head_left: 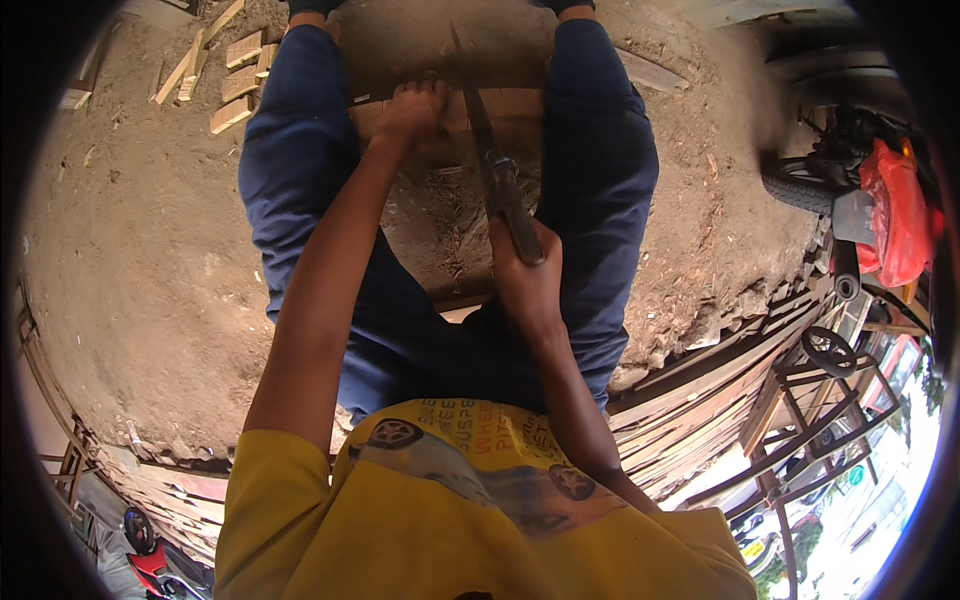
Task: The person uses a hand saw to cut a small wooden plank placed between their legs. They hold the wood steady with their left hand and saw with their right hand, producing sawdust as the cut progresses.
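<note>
Far left, low: see red motorbike, partly cut off by the rim. Further right, up top: got short cut wood blocks scattered on bare dirt floor, some touching, with thin strips beside. Next, see left leg in dark blue trousers, then left hand on plank, with fingers bent near its far edge; can't tell pressing or gripping, too blurred. Have plank set crosswise between the lower legs. Just right of left hand, see saw-like tool, long and dark, crossing over plank lengthwise to the view, tip pointing away from the body; can't tell exact blade type or any contact with plank. Have right hand wrapped tight around the handle, nearer the body than plank. Past right leg, see loose board on dirt up top, then stacked boards lower down. Near right rim: see black tyre, metal frame with small wheel below, red plastic bag beside tyre.
</note>
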The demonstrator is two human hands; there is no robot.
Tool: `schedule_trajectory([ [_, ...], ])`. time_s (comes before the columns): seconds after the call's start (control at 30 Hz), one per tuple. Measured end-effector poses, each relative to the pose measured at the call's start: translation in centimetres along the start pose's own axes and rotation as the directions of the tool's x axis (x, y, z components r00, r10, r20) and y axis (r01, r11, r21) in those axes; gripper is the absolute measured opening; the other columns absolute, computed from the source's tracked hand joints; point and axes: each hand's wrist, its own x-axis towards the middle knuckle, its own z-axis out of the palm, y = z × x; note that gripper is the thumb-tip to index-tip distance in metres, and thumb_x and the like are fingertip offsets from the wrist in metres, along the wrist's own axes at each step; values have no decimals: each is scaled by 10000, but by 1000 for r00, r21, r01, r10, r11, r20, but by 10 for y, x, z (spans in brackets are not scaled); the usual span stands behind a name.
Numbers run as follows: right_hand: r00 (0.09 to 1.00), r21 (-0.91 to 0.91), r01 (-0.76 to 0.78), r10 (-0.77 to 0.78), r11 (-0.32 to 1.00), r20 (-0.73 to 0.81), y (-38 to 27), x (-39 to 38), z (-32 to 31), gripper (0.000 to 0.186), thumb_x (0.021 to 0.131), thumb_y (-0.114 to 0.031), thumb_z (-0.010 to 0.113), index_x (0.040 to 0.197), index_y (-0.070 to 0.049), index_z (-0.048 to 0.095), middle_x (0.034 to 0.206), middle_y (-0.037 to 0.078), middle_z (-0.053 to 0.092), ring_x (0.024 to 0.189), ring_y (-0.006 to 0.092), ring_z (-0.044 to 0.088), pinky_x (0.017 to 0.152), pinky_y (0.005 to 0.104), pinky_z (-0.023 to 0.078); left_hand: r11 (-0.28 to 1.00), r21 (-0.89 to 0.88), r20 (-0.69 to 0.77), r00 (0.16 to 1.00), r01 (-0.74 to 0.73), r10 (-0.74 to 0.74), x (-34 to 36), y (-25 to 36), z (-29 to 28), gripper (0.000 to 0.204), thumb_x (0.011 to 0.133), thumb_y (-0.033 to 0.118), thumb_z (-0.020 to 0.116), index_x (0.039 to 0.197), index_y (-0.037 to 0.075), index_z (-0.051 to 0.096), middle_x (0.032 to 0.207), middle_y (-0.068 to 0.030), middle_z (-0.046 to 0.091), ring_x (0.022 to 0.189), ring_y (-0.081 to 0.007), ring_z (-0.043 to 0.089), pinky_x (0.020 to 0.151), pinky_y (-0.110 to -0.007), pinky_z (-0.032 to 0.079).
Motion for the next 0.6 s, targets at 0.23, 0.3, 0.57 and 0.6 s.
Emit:
schedule_trajectory([
  [0.23,998,-101,59,-59,993,3,-4,-65,-32,167,894,-117,578,847,41,603,618,-17,513,617,30,457,532,238,380,998,54,-41,999,28,-26,1,1,-5,737,691,272,762,1278,0,410,1241,-231,528,1182,-354,518,1010,-447,406],
  [0.3,998,-92,57,-58,994,-10,3,-62,-31,162,894,-112,575,854,43,603,629,-12,519,623,30,461,538,236,383,1000,-9,62,998,21,-21,-2,8,-11,752,690,261,762,1298,5,401,1276,-236,506,1198,-355,507,1020,-450,399],
  [0.57,996,-24,91,-91,996,1,2,-48,-19,170,897,-113,567,807,31,575,588,-31,460,562,29,424,488,258,351,998,40,-6,999,41,-41,4,-5,-1,771,693,288,768,1306,5,397,1268,-201,519,1184,-359,512,1017,-458,397],
  [0.6,999,-28,43,-43,999,4,5,-61,-30,174,899,-118,568,810,32,575,590,-30,463,567,29,424,490,257,351,999,29,10,1000,20,-20,1,-3,-1,790,694,289,767,1322,4,382,1285,-207,508,1191,-359,508,1020,-457,395],
])
